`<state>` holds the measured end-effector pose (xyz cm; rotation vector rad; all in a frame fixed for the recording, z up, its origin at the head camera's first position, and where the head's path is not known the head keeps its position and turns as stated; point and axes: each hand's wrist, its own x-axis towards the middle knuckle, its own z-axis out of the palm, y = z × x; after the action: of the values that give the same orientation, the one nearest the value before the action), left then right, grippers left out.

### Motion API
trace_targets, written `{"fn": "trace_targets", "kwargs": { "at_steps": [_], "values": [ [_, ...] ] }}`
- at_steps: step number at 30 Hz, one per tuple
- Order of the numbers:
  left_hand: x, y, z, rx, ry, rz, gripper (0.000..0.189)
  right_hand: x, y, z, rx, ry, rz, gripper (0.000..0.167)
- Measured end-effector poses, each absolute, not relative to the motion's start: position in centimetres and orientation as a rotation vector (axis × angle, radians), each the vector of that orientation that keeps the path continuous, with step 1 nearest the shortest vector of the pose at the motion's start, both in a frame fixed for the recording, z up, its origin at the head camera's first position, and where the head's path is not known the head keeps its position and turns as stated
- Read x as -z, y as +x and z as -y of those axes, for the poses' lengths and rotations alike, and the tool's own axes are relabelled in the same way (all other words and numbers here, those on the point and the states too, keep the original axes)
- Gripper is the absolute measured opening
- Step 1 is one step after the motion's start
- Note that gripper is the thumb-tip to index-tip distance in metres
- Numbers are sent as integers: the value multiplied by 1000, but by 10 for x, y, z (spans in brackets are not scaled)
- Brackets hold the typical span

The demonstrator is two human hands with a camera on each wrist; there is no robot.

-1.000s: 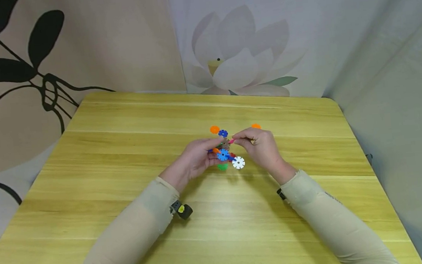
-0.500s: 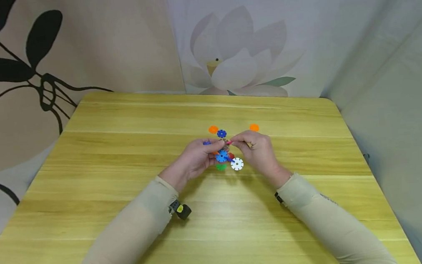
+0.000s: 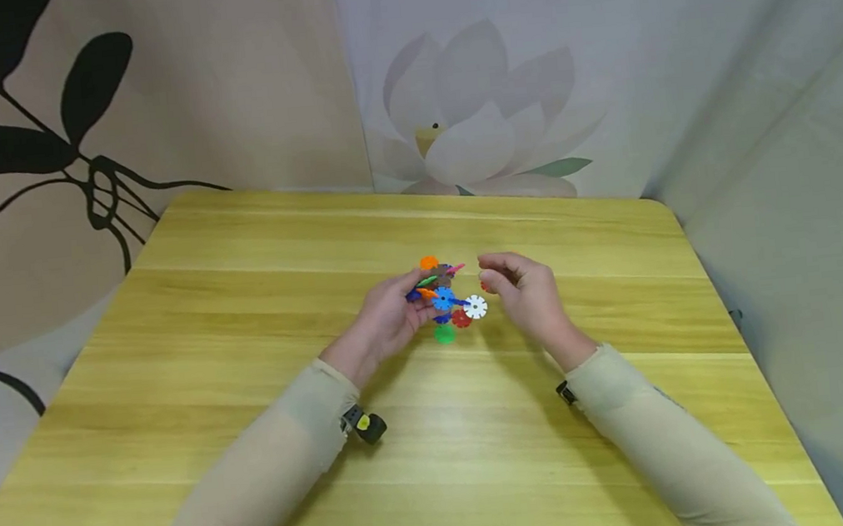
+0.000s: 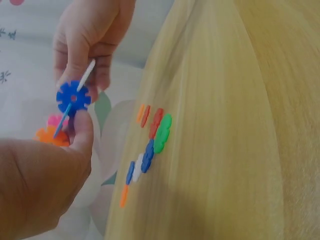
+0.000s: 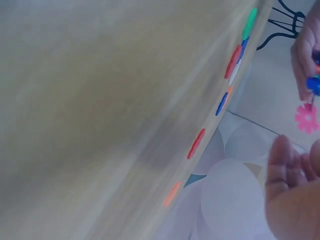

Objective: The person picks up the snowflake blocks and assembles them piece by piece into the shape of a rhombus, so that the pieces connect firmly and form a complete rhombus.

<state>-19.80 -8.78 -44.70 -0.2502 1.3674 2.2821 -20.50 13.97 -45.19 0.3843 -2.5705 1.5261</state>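
My left hand (image 3: pixel 389 320) holds a cluster of interlocking notched plastic discs above the table. In it show a light-blue disc (image 3: pixel 443 298), a white disc (image 3: pixel 475 307) and a pink disc (image 3: pixel 455 268); brown, orange and green ones sit near the thumb. The left wrist view shows a dark blue disc (image 4: pixel 73 97) of the cluster by the left thumb. To its right, apart from the cluster, is my right hand (image 3: pixel 533 299), its fingers loosely bent with nothing seen between them. In the right wrist view the pink disc (image 5: pixel 307 119) sticks out towards the right fingertips.
Several loose discs lie on the wooden table (image 3: pixel 240 254) under and beyond the hands, among them a green disc (image 3: pixel 445 333), a red disc (image 3: pixel 461 318) and an orange disc (image 3: pixel 429 262). A printed curtain (image 3: pixel 263 85) hangs behind the table's far edge.
My right fingers have let go of the pink disc and drawn back to the right. The pink disc stays on the cluster, which my left hand has raised and turned slightly.
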Motion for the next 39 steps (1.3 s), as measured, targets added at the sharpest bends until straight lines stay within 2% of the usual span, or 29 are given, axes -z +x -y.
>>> {"fn": "trace_targets", "kwargs": {
  "at_steps": [8,17,39],
  "values": [
    [450,-198,89,-2401,-360,-1209,41,453,-203,-145,-1624,318,2841,41],
    [455,-196,91,-2316,-244,-1256,32,451,-202,-143,-1714,323,2870,33],
    [460,-196,93,-2234,-116,-1374,32,459,-199,-140,-1639,425,2902,32]
  ]
}}
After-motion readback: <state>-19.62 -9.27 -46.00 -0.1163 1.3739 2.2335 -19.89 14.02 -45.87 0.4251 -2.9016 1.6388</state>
